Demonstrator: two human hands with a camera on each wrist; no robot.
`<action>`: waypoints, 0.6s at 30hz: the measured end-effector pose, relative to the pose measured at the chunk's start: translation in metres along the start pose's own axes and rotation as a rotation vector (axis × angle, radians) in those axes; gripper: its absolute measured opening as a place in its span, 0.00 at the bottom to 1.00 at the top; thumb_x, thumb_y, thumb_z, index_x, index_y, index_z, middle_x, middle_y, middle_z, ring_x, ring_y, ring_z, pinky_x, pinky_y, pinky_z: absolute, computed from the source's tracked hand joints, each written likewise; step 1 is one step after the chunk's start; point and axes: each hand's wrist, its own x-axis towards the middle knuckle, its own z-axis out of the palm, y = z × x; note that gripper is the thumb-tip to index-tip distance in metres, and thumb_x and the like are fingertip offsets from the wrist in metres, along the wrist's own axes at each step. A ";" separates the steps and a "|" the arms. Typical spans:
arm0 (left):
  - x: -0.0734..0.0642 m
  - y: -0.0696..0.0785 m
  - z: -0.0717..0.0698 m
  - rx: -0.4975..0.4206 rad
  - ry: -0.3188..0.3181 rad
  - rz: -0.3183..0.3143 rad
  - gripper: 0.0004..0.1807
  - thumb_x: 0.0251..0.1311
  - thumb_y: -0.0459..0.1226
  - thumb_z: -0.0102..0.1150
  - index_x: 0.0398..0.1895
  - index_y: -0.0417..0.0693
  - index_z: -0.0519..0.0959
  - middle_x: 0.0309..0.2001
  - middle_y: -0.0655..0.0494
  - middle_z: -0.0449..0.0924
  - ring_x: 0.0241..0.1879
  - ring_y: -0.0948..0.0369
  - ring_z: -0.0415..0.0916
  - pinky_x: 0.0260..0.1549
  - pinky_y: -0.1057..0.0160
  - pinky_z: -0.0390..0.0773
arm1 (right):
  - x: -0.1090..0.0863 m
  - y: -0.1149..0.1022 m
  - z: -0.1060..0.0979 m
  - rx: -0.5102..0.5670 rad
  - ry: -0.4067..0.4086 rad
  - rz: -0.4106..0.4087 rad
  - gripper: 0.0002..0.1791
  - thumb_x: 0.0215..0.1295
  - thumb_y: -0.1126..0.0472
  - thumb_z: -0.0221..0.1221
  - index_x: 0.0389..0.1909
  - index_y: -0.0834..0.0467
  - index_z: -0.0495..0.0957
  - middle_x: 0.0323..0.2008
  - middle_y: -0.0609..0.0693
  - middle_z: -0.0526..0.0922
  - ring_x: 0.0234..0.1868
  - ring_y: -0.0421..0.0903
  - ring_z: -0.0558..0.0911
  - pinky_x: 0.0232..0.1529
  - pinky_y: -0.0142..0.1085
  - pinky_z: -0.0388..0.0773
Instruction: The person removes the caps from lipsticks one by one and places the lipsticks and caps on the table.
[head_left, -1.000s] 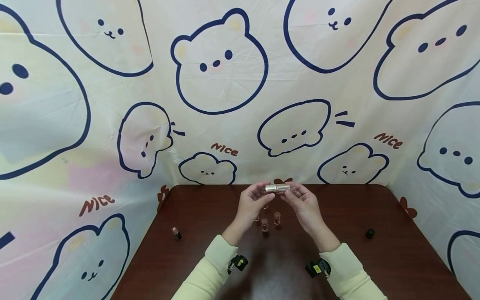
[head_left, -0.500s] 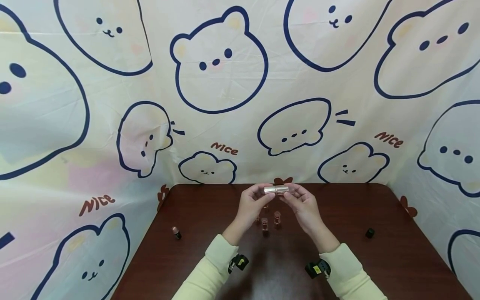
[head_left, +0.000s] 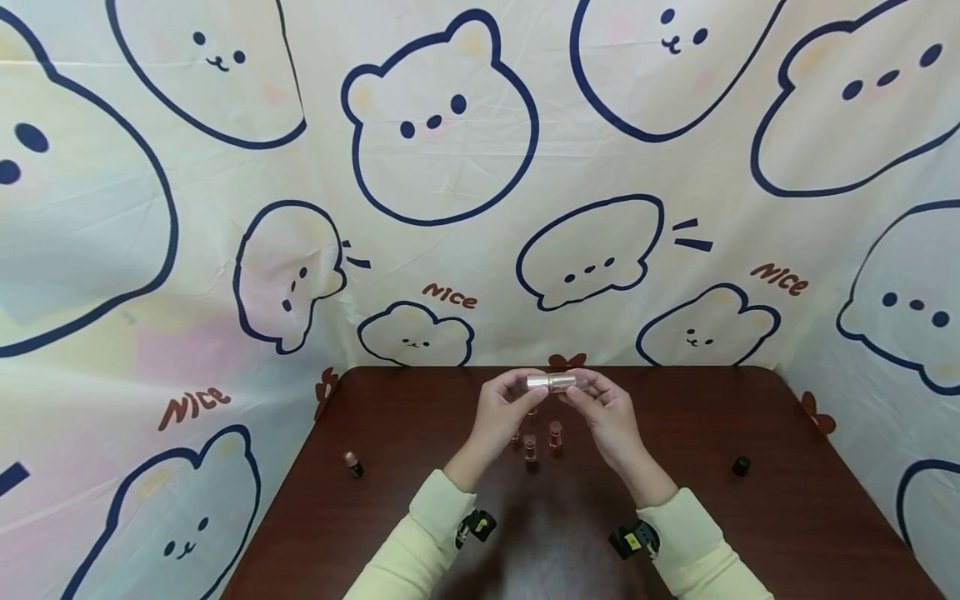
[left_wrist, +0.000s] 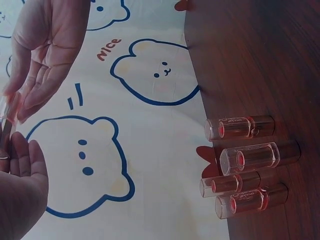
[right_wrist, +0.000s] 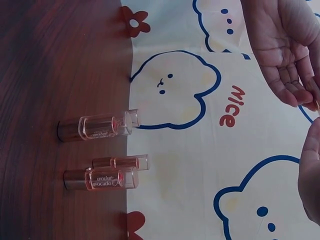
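Both hands hold a silvery lipstick tube [head_left: 551, 382] level above the back of the table. My left hand [head_left: 498, 412] pinches its left end between thumb and fingers. At the other end, my right hand [head_left: 603, 412] grips the tube, and the fingertips partly hide it. Below the hands stand several capped lipsticks [head_left: 555, 435] with clear tops. In the left wrist view they form a close group, including one lipstick [left_wrist: 260, 158] nearest the camera's middle. The right wrist view shows a labelled lipstick [right_wrist: 102, 179], while the tube in the hands is mostly cut off.
A small pink-topped, dark-based tube [head_left: 353, 464] stands at the table's left. Toward the right lies a small black cylinder [head_left: 741, 466]. The dark wooden table [head_left: 420, 433] meets a bear-patterned cloth [head_left: 442, 275] behind it, with more cloth at both sides.
The held lipstick tube and both hands have shifted very slightly down and to the left in the head view. Both grips stay the same, and the standing lipsticks have not moved.
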 end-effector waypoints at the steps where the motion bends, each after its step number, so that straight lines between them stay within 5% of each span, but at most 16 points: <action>1: 0.000 0.000 0.000 0.001 0.000 0.004 0.15 0.61 0.40 0.66 0.47 0.42 0.82 0.41 0.52 0.82 0.36 0.59 0.76 0.35 0.64 0.81 | 0.000 0.000 0.000 0.000 0.004 -0.001 0.23 0.66 0.64 0.61 0.58 0.71 0.70 0.43 0.51 0.81 0.46 0.45 0.84 0.51 0.38 0.76; 18: -0.004 0.001 -0.006 -0.016 -0.006 -0.057 0.13 0.61 0.34 0.65 0.48 0.39 0.82 0.40 0.51 0.82 0.33 0.60 0.76 0.33 0.66 0.80 | -0.003 0.003 0.006 -0.001 0.016 -0.060 0.21 0.65 0.67 0.62 0.54 0.74 0.71 0.41 0.49 0.84 0.43 0.44 0.85 0.49 0.38 0.78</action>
